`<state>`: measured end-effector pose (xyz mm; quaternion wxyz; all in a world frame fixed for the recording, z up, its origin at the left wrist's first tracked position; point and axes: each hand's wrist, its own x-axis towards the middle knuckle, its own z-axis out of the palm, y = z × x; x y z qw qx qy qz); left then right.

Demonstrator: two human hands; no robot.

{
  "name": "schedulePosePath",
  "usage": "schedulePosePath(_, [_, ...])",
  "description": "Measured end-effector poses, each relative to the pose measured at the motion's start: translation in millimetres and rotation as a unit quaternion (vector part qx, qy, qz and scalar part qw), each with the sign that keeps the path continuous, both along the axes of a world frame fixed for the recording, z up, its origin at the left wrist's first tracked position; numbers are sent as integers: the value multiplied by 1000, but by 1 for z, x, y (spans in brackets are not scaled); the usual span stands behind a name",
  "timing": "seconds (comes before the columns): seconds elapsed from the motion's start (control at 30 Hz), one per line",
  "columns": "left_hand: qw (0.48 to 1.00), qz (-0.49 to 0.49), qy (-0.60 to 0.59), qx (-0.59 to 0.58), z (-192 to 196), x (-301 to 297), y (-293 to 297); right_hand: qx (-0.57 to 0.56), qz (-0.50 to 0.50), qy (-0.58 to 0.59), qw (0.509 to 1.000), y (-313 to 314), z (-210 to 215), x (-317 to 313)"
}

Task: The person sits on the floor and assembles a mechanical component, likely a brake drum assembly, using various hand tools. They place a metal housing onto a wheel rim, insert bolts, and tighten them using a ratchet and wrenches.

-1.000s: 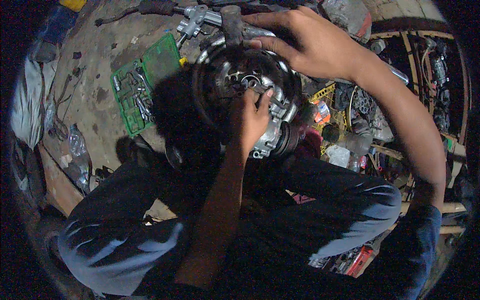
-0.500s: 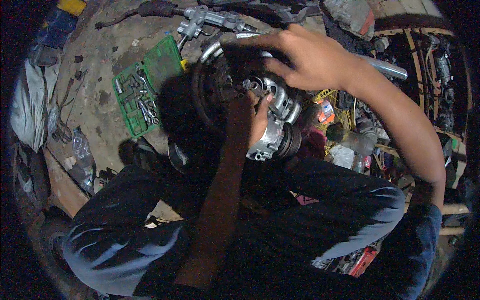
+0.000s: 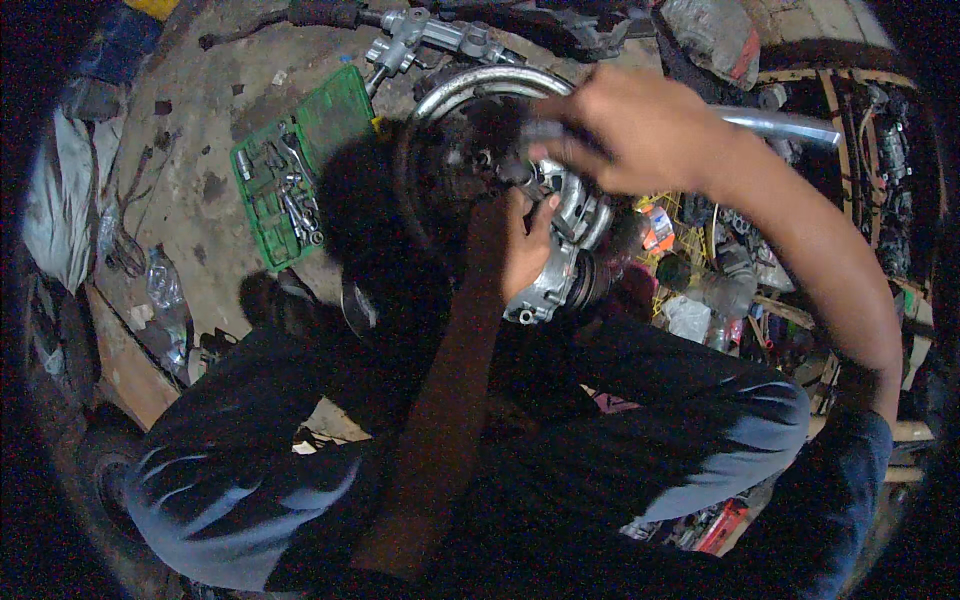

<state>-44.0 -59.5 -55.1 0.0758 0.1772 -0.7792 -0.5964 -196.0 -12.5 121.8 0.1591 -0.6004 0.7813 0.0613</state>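
Note:
A silver cast-metal machine part (image 3: pixel 537 292) with a dark ribbed pulley (image 3: pixel 585 280) sits between my knees, against a round, wheel-like piece with a bright silver rim (image 3: pixel 447 97). My left hand (image 3: pixel 522 245) reaches up from below and rests against the casting. Its thumb points up and its fingers curl round something dark near the middle, mostly hidden in shadow. Above and to the right, my right hand (image 3: pixel 640 135) is bent over the rim's right side. Motion smears its fingers, so whether they grip anything does not show.
On the floor to the left lies an opened green case (image 3: pixel 270 205) with sockets and wrenches. A metal shaft assembly (image 3: pixel 425 38) lies beyond the rim. A metal tube (image 3: pixel 785 127), a yellow basket (image 3: pixel 668 270) and loose parts crowd the right. A plastic bottle (image 3: pixel 163 285) lies far left.
My right hand has moved right and slightly down, uncovering more of the silver rim. My left hand stays at the casting, shifted slightly right with it in the picture.

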Motion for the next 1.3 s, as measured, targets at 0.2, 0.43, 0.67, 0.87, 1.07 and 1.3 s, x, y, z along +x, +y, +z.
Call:
schedulePosePath(0.2, [995,-61,-31,-71,15,2,7,-39,28,87,995,-13,16,-12])
schedulePosePath(0.43, [993,-80,-16,-86,14,2,10,195,-10,36,980,10,11,-1])
schedulePosePath(0.67, [997,56,-24,-36,22,6,4,-88,-163,-68,980,48,12,-8])
schedulePosePath(0.87, [995,84,17,43,38,17,-8,-67,-314,-50,946,84,43,36])
schedulePosePath(1.07, [958,44,106,262,17,45,-17,-122,-282,23,951,125,67,70])
schedulePosePath(1.3, [972,142,162,93,46,99,-15,-190,-343,-15,920,137,94,129])
